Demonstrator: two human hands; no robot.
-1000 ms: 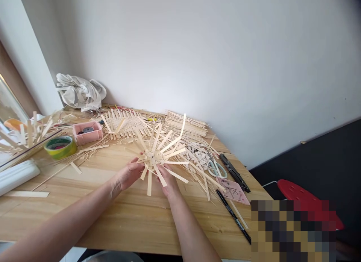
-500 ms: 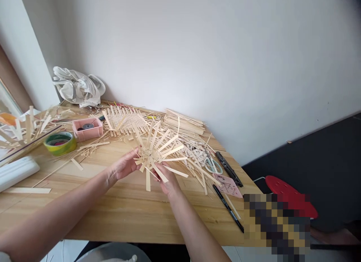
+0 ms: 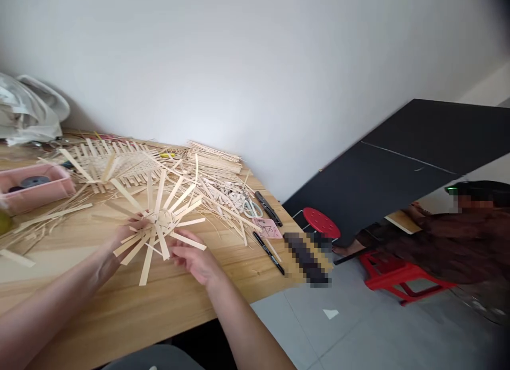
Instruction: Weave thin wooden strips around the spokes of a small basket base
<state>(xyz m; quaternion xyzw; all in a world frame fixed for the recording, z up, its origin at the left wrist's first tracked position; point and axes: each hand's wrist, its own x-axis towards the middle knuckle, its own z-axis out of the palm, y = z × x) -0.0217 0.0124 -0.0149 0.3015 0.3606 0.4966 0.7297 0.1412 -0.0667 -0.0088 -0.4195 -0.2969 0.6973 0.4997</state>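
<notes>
A round woven base (image 3: 162, 219) of pale flat strips, like the start of a basket, is held up over the table with its strips fanning out like spokes. My left hand (image 3: 129, 234) grips it from the left, its fingers partly hidden behind the strips. My right hand (image 3: 197, 258) is at the lower right of the base, fingers bent around the spoke ends. One spoke crosses in front of these fingers, and their exact grip is partly hidden.
Behind lie a woven strip panel (image 3: 119, 163) and a strip stack (image 3: 215, 160). A pink box (image 3: 37, 187) is at left. Scissors (image 3: 252, 208), a black pen (image 3: 269, 253) and a pink card (image 3: 268, 228) lie near the right edge. A person (image 3: 458, 237) sits beyond, at right.
The view has swung right, bringing the seated person and red stool into sight. My right hand has shifted outward from the base's middle toward its right-hand spokes; my left hand keeps its hold.
</notes>
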